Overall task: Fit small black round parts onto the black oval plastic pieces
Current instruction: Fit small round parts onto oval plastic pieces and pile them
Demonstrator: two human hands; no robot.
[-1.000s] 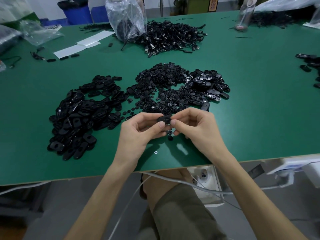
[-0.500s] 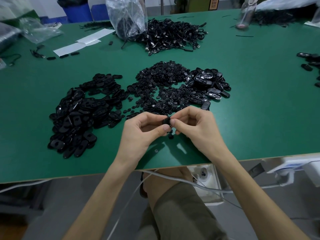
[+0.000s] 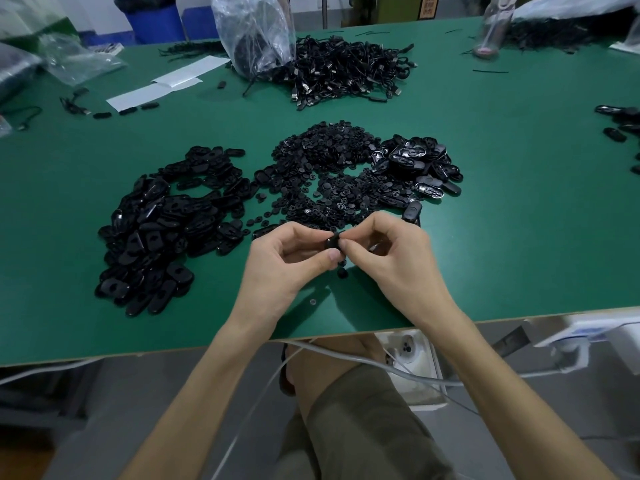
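My left hand (image 3: 289, 263) and my right hand (image 3: 391, 261) meet above the green table (image 3: 519, 220) near its front edge. Between their fingertips they pinch one black oval plastic piece (image 3: 332, 242), mostly hidden by the fingers. A heap of small black round parts (image 3: 329, 168) lies just beyond the hands. To the left spreads a large pile of black oval pieces (image 3: 166, 223). A smaller pile of glossy oval pieces (image 3: 419, 161) sits at the right of the round parts. One loose round part (image 3: 342, 273) lies under the hands.
A pile of black cables (image 3: 346, 69) and a clear plastic bag (image 3: 254, 32) stand at the back. White paper strips (image 3: 162, 84) lie at the back left. More black pieces (image 3: 623, 126) sit at the right edge. A power strip (image 3: 412, 358) hangs below the table.
The hands have stayed together over the same spot. The oval piece has turned between the fingertips and shows less of itself than a second ago.
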